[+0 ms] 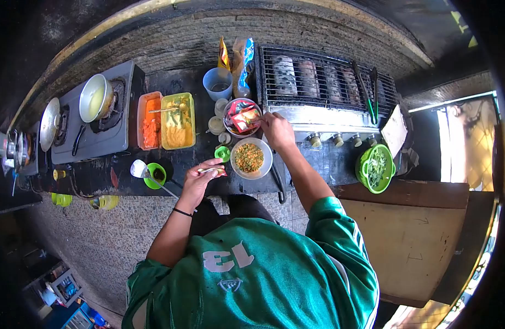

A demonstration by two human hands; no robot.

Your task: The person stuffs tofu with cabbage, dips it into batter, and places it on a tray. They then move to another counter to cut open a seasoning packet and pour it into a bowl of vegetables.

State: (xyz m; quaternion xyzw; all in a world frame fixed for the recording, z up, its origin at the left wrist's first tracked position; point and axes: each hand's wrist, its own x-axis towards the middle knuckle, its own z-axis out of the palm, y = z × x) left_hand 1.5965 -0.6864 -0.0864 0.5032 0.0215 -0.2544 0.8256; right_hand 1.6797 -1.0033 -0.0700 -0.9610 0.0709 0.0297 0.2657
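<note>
My left hand [202,181] is closed around a small red seasoning sachet [220,172], just left of a clear bowl [267,160] of chopped mixed vegetables [249,158]. My right hand [278,131] reaches to a bowl [229,125] heaped with red packets, its fingers pinched at the right edge of a red sachet [244,118]. A small green cup [223,153] stands between my hands. Near my left forearm, a ladle [138,169] rests over a green container [156,176], its handle running towards my wrist.
A charcoal-coloured grill [329,119] with tongs [371,104] stands at the right, beside a green basket [391,167] of sliced greens. Orange [142,122] and yellow tubs [191,123] sit left, near a gas stove [107,143] with a pan [95,98]. A blue cup [218,83] stands behind.
</note>
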